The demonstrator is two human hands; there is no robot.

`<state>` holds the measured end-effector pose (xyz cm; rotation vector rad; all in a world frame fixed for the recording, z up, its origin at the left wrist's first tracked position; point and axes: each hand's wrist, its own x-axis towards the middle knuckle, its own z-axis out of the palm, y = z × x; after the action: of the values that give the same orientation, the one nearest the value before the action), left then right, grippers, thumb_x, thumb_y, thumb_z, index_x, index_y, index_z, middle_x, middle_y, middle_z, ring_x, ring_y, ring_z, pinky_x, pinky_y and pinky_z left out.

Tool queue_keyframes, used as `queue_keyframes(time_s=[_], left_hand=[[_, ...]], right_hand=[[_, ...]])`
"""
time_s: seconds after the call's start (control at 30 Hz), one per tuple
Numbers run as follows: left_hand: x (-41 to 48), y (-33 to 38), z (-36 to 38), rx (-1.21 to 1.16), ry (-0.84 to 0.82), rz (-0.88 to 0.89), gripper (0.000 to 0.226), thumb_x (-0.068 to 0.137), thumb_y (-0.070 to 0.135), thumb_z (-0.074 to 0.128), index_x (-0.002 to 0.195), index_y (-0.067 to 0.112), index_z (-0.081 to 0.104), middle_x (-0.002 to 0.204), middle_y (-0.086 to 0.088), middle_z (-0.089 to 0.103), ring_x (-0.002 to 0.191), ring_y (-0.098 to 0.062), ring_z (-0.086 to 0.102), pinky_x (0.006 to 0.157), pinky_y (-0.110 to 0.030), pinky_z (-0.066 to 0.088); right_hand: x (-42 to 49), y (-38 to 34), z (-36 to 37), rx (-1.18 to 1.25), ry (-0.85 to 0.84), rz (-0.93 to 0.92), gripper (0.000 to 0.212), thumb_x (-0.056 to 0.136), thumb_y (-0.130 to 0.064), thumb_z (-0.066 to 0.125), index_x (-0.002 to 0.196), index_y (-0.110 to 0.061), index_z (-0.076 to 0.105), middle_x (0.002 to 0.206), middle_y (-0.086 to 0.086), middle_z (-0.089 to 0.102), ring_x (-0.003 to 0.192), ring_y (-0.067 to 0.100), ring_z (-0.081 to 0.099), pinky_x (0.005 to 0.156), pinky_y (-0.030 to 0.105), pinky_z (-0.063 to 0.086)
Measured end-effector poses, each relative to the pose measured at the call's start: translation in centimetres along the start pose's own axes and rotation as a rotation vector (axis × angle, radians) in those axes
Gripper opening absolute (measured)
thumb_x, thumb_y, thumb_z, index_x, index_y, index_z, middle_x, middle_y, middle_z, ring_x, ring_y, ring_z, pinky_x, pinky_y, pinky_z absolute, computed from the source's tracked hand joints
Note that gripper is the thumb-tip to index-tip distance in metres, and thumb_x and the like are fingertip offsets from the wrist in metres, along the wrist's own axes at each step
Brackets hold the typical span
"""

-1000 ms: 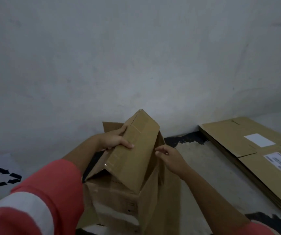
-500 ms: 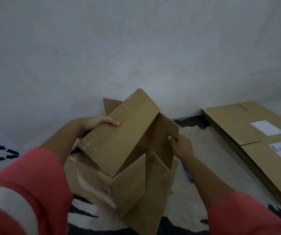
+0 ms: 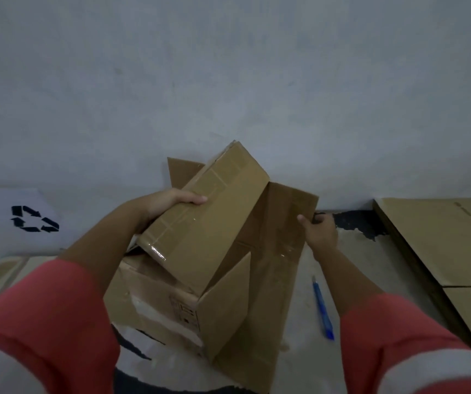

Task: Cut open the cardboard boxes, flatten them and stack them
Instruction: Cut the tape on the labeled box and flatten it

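Note:
A brown cardboard box (image 3: 208, 251) stands on the floor in front of me with its top flaps spread. My left hand (image 3: 176, 201) grips the raised left flap, which carries clear tape and tilts up toward the wall. My right hand (image 3: 321, 228) holds the far edge of the right flap, pulled outward and down. A smaller flap hangs open at the front. A stack of flattened cardboard boxes (image 3: 441, 245) lies on the floor at the right. A blue box cutter (image 3: 322, 308) lies on the floor beside my right forearm.
A grey wall (image 3: 228, 81) rises just behind the box. A white sheet with a black recycling symbol (image 3: 33, 218) leans at the left. More flat cardboard (image 3: 4, 268) lies at the left under my arm. The floor is pale with dark patches.
My right hand went from the box's middle to the right flap and pulled it outward. The left flap tipped further back. The blue cutter has come into sight on the floor.

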<state>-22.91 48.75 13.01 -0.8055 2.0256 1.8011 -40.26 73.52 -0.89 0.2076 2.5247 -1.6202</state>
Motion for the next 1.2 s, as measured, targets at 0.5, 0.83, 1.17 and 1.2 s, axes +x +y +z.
queue_keyframes(time_s=[0.5, 0.83, 1.17, 1.2], left_hand=[[-0.4, 0.6, 0.5, 0.013, 0.021, 0.044, 0.066, 0.063, 0.043, 0.08, 0.115, 0.005, 0.065, 0.089, -0.011, 0.074, 0.073, -0.023, 0.071, 0.072, -0.034, 0.055], [-1.7, -1.7, 2.6, -0.097, 0.229, 0.09, 0.027, 0.091, 0.049, 0.055, 0.096, 0.023, 0.049, 0.086, 0.004, 0.056, 0.075, -0.013, 0.051, 0.073, -0.029, 0.037], [5.8, -9.2, 2.9, -0.319, 0.387, 0.029, 0.125, 0.041, 0.073, 0.081, 0.145, 0.026, 0.03, 0.136, -0.004, 0.05, 0.117, -0.031, 0.054, 0.099, -0.045, 0.047], [5.8, -8.9, 3.4, -0.303, 0.427, 0.029, 0.124, 0.046, 0.07, 0.08, 0.147, 0.022, 0.027, 0.138, -0.005, 0.048, 0.119, -0.031, 0.052, 0.098, -0.043, 0.046]], right_hand=[[-12.8, 1.4, 0.8, -0.005, -0.76, -0.258, 0.055, 0.071, -0.057, 0.064, 0.083, -0.003, 0.061, 0.079, 0.006, 0.058, 0.074, 0.015, 0.056, 0.067, 0.024, 0.042], [-13.7, 4.8, -2.5, 0.14, -0.451, -0.004, 0.058, 0.08, -0.061, 0.06, 0.114, -0.014, 0.055, 0.112, -0.001, 0.054, 0.106, 0.019, 0.051, 0.089, 0.03, 0.039], [-14.8, 0.5, 2.2, -0.44, -0.368, -0.615, 0.102, 0.063, -0.091, 0.039, 0.147, -0.034, 0.026, 0.153, -0.005, 0.026, 0.141, 0.016, 0.021, 0.114, 0.048, 0.023], [-15.1, -0.3, 3.3, -0.456, -0.492, -0.587, 0.109, 0.058, -0.095, 0.037, 0.149, -0.036, 0.018, 0.157, -0.006, 0.015, 0.144, 0.016, 0.013, 0.116, 0.049, 0.018]])
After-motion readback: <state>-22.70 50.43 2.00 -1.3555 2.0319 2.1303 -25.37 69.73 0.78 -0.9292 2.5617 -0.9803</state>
